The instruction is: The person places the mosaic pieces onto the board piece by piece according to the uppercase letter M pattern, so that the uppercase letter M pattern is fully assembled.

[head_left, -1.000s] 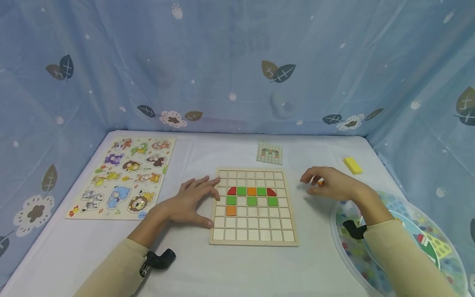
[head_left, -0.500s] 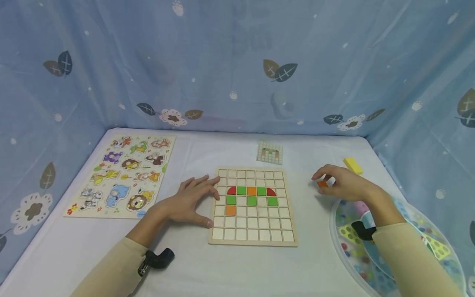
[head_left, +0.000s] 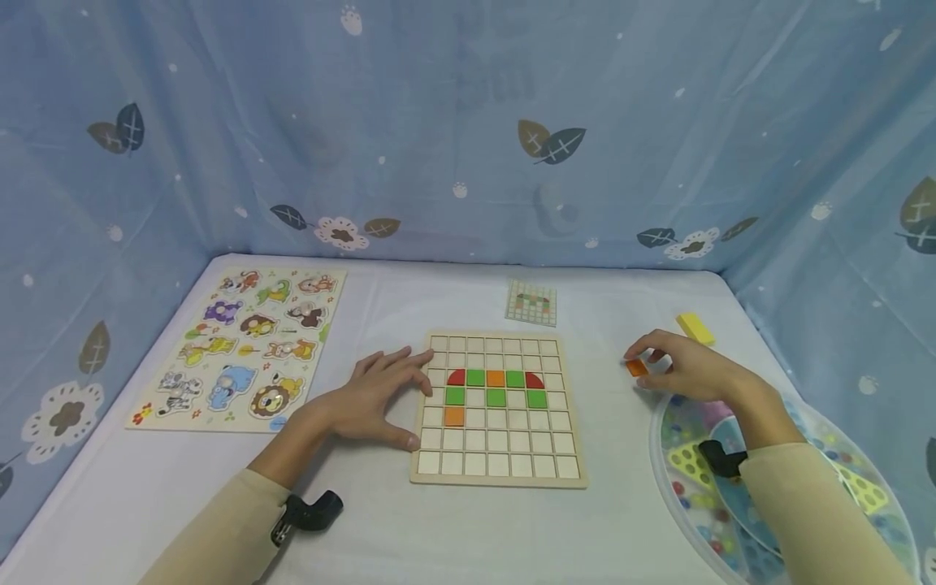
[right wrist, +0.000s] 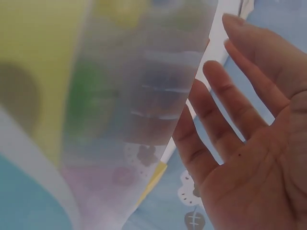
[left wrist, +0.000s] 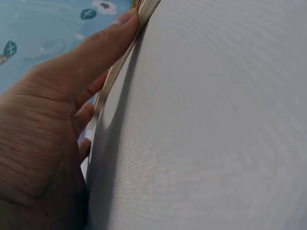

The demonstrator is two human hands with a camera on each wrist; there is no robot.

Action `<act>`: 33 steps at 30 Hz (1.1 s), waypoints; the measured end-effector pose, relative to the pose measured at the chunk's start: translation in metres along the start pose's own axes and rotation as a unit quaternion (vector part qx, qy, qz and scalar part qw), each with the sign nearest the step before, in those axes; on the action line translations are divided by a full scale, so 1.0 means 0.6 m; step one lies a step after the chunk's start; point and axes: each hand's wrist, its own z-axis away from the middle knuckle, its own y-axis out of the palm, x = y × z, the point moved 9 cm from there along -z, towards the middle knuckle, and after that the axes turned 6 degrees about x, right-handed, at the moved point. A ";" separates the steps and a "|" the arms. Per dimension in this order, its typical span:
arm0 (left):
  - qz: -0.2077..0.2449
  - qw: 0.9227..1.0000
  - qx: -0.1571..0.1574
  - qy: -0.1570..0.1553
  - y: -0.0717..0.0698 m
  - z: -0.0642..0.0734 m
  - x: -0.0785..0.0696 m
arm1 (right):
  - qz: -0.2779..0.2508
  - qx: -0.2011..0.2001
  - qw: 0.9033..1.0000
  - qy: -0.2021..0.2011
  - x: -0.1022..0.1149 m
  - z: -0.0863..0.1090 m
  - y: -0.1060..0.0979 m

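In the head view, a wooden grid board (head_left: 497, 464) lies mid-table, with red, green and orange tiles in some of its squares. My left hand (head_left: 376, 398) rests along the board's left edge, fingers spread and thumb near the lower corner; the left wrist view shows the thumb (left wrist: 103, 45) against the edge. Right of the board is a small orange tile (head_left: 637, 367), partly between the thumb and fingers of my right hand (head_left: 683, 367). In the right wrist view these fingers (right wrist: 216, 117) are loosely bent and apart from the thumb; their contact with the tile is hidden.
A pattern card (head_left: 531, 303) lies behind the board. A yellow block (head_left: 695, 328) is beyond my right hand. Under my right forearm sits a round clear-rimmed container (head_left: 669, 479) with coloured beads. At the left lies an animal puzzle board (head_left: 241, 349). Blue curtains (head_left: 453, 122) surround the table.
My right hand has moved to the right and slightly nearer, and more of the orange tile shows by its fingertips. The left hand and the board have stayed put.
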 end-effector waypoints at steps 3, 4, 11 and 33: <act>0.002 1.000 0.002 0.000 0.000 0.000 -0.001 | -0.002 0.012 1.000 0.000 -0.004 0.000 0.002; 0.002 1.000 0.003 -0.001 0.000 0.000 -0.001 | -0.002 0.016 1.000 -0.001 -0.004 -0.001 0.003; 0.002 1.000 0.005 -0.001 0.000 0.001 0.001 | -0.006 0.038 0.999 0.018 -0.008 -0.008 0.009; 0.009 1.000 0.003 0.003 0.000 0.000 -0.003 | 0.007 0.057 0.998 -0.001 0.005 -0.015 0.021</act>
